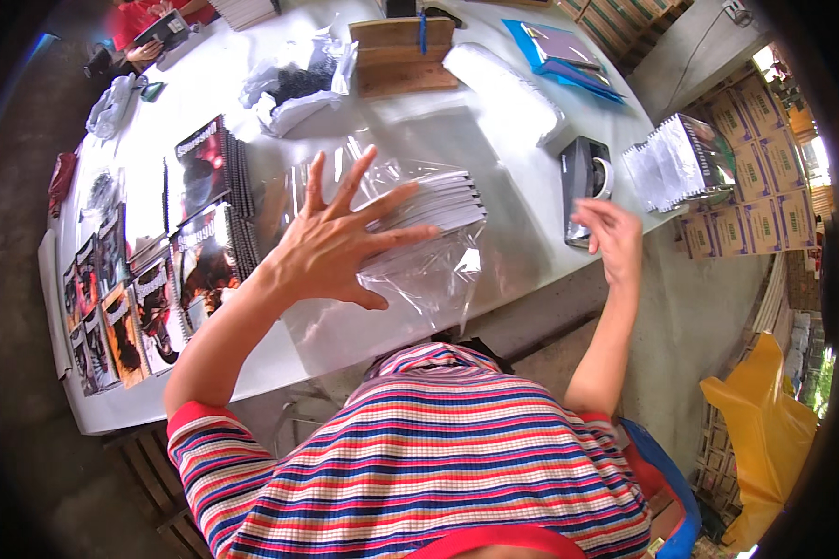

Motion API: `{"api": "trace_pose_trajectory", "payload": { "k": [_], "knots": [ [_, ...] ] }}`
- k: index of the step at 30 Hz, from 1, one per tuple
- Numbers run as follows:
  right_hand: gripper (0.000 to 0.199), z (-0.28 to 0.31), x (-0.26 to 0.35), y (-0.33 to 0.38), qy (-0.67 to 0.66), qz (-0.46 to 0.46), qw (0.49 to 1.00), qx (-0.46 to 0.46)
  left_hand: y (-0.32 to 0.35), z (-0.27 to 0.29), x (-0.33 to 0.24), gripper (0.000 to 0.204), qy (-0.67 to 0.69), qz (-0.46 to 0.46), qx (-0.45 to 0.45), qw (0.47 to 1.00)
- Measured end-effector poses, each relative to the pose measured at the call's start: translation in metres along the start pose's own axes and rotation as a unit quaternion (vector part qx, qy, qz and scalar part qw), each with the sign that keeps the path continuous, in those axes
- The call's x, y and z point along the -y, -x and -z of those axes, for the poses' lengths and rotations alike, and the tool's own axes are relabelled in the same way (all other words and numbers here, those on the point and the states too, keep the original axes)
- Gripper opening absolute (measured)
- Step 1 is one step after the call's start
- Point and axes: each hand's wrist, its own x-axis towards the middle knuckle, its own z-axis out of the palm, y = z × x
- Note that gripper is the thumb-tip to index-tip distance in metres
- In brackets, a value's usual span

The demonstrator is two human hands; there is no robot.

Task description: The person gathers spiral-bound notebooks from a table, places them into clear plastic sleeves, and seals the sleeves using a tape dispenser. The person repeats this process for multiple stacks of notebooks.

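My left hand [336, 238] is spread wide, its palm and fingers over a stack of white-paged spiral notebooks [447, 203] in clear plastic wrap [429, 279]. The wrap is crinkled and spreads past the stack. To the right, my right hand [613, 238] is at the near end of a black tape dispenser [583, 168] with a roll of tape [603, 179]. Its fingers are bent together and slightly blurred; anything between their tips is too small to make out.
Several dark-covered notebooks [205, 168] lie in piles on the left of the white table [317, 359]. Behind stand a crumpled plastic bag [298, 79] and a wooden holder [405, 56]. Blue folders [569, 61] lie far right; spiral notebooks [671, 163] stand at the right edge. Another person [144, 47] is far left.
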Motion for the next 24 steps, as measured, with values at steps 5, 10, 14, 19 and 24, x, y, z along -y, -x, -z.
{"api": "trace_pose_trajectory", "payload": {
  "k": [5,10,14,19,24],
  "knots": [
    [0.088,-0.109,0.128,-0.029,0.086,0.043,0.884,0.458,0.004,0.002,0.005,0.111,-0.013,-0.015,0.011,1.0],
    [0.106,-0.165,0.118,-0.048,0.425,0.195,0.819,0.333,-0.003,0.01,-0.001,0.113,-0.025,-0.025,0.033,0.999],
    [0.113,-0.142,0.121,-0.048,0.507,0.191,0.806,0.239,0.001,0.001,0.001,0.103,-0.027,-0.02,-0.011,0.999],
    [0.058,-0.082,0.047,-0.059,0.161,0.305,0.845,0.409,0.004,-0.055,-0.009,0.045,-0.07,-0.021,-0.319,0.945],
    [0.017,-0.127,-0.003,-0.008,-0.154,0.187,0.928,0.282,-0.007,-0.052,-0.026,0.025,0.227,0.15,-0.4,0.875]
  ]
}}
